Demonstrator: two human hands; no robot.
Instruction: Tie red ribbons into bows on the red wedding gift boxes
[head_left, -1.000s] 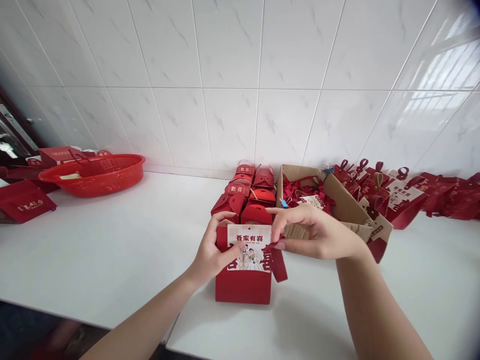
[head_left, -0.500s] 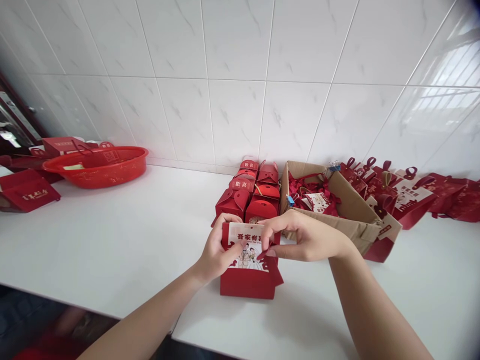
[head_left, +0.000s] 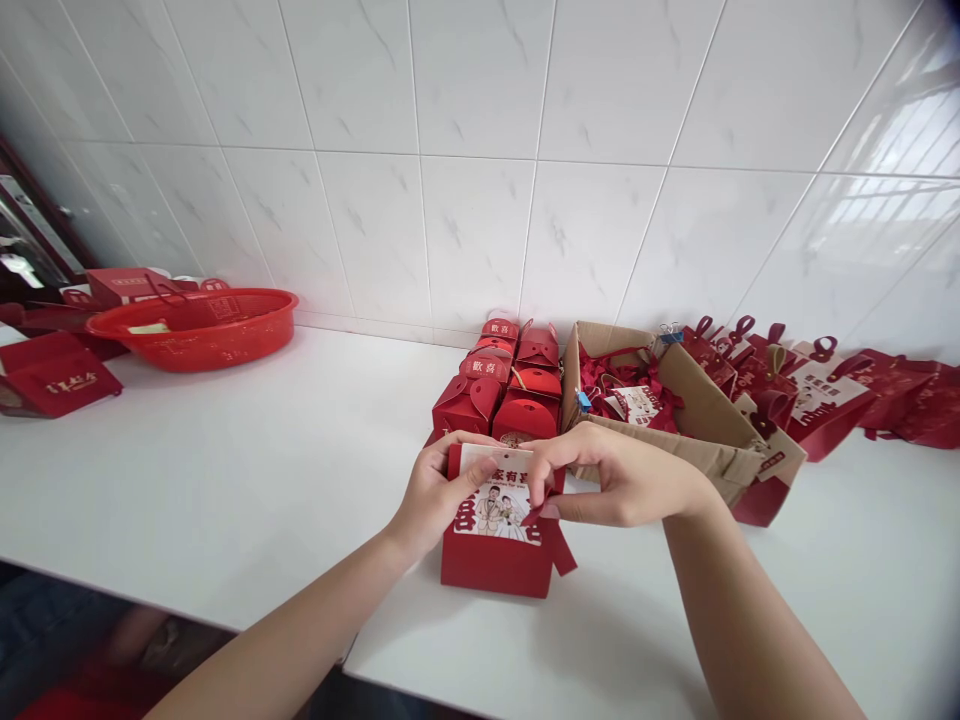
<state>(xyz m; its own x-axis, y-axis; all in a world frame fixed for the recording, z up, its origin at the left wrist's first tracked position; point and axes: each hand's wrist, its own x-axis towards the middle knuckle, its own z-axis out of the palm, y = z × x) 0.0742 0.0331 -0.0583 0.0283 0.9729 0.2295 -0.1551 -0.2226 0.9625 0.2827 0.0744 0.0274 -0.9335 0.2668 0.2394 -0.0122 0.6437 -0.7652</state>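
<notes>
A red gift box [head_left: 495, 570] stands upright on the white table, with a white printed card flap [head_left: 491, 510] showing a cartoon couple folded over its front. My left hand [head_left: 442, 490] grips the top left of the box, its thumb lying across the card and its fingers behind. Between the thumb and forefinger of my right hand [head_left: 600, 480] is pinched the end of a dark red ribbon [head_left: 534, 514], in front of the card's right side. Another length of red ribbon hangs out at the box's right edge. The small hole near the card's top shows.
Behind my hands stand two rows of red gift boxes [head_left: 480, 395]. A cardboard box [head_left: 697, 455] of red ribbons is to their right, with looped red bags [head_left: 829, 400] beyond it. A red plastic basin [head_left: 225, 345] and more red boxes [head_left: 60, 375] lie at the left.
My left thumb has slid up the card, uncovering more of the couple. My right hand has shifted slightly rightward with the ribbon, and the hanging ribbon end sticks out farther right.
</notes>
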